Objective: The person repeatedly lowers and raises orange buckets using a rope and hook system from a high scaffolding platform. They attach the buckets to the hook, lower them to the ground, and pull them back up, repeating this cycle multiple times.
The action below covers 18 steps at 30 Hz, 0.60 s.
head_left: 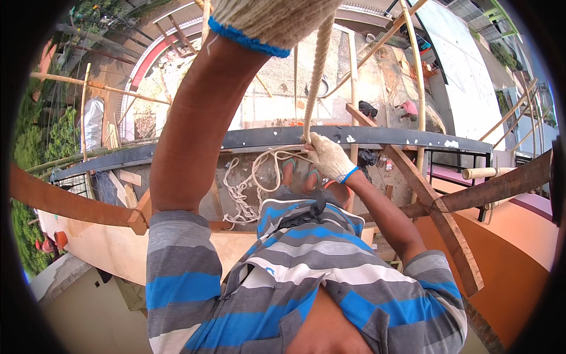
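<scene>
My left hand [271, 22], in a cream knitted glove with a blue cuff, is raised at the upper edge. Its fingers lie out of the picture, so its grip does not show. A thick off-white rope [318, 68] runs from beside that glove down to my right hand [328, 156]. The right hand, gloved alike, is closed round the rope just behind the dark metal rail [265, 137]. Slack rope [237, 192] hangs in loops and lies in a tangle left of my feet. A second, thinner line stretches down beside the taut rope.
Beyond the rail the ground lies far below, with a person in pink [408, 108] bent over there. Bamboo poles [420, 76] stand and cross around me. Wooden beams [436, 218] pass at my right, another beam [71, 197] at my left. An orange wall [501, 265] is at lower right.
</scene>
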Each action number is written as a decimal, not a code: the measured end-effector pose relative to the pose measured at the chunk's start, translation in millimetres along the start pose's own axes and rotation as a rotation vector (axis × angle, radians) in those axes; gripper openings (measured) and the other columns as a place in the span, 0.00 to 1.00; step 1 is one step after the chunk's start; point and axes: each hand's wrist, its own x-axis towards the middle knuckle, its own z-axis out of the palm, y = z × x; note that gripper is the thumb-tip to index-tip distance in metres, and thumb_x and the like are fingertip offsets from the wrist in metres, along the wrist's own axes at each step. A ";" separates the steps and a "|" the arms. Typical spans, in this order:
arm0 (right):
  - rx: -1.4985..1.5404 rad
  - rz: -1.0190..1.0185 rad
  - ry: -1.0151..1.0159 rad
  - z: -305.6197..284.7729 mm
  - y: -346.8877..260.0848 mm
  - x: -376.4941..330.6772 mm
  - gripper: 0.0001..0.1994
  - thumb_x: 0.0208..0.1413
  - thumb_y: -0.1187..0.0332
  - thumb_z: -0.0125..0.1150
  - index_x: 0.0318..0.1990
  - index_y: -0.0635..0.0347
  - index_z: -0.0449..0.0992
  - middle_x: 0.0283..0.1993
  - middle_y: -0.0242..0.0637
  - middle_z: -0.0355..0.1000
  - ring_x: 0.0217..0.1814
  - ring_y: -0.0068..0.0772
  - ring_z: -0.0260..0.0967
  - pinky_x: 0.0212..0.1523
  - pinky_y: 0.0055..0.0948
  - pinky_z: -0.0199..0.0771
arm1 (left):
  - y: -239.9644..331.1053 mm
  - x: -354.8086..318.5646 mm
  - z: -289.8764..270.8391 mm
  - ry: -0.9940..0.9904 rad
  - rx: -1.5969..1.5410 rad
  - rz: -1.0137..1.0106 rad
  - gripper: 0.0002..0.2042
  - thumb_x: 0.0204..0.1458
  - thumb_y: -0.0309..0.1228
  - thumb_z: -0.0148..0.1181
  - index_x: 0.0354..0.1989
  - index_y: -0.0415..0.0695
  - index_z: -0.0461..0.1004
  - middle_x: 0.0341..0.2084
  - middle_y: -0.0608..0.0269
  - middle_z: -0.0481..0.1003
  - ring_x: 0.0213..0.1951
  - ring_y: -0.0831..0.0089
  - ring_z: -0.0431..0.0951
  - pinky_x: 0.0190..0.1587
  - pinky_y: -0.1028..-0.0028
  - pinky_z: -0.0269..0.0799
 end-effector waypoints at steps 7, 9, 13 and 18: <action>0.216 -0.300 0.267 -205.7 -143.0 88.5 0.23 0.70 0.54 0.54 0.62 0.61 0.75 0.54 0.47 0.79 0.55 0.44 0.78 0.56 0.41 0.77 | -1.6 -173.5 -8.5 0.380 0.260 -0.488 0.09 0.71 0.35 0.52 0.49 0.43 0.65 0.33 0.67 0.70 0.29 0.83 0.67 0.30 0.78 0.67; 0.301 -0.533 0.425 -245.3 -199.1 90.9 0.22 0.71 0.53 0.54 0.61 0.61 0.74 0.52 0.46 0.78 0.52 0.40 0.76 0.54 0.39 0.75 | -7.8 -232.9 -16.1 0.285 0.305 -0.578 0.09 0.72 0.36 0.49 0.51 0.45 0.63 0.37 0.71 0.66 0.36 0.84 0.68 0.39 0.80 0.71; 0.278 -0.779 0.682 -277.2 -246.6 86.5 0.21 0.71 0.53 0.55 0.59 0.62 0.73 0.48 0.42 0.76 0.47 0.34 0.72 0.49 0.33 0.73 | -31.7 -336.4 -20.7 0.156 0.478 -0.715 0.07 0.71 0.31 0.49 0.48 0.41 0.65 0.34 0.57 0.73 0.30 0.76 0.73 0.34 0.72 0.72; 0.471 -0.833 0.797 -222.1 -236.5 92.1 0.21 0.72 0.53 0.55 0.56 0.63 0.72 0.44 0.37 0.74 0.41 0.25 0.67 0.42 0.27 0.69 | -3.9 -348.0 -59.5 -0.080 0.703 -0.886 0.14 0.68 0.28 0.47 0.59 0.41 0.72 0.46 0.53 0.74 0.43 0.69 0.79 0.50 0.65 0.76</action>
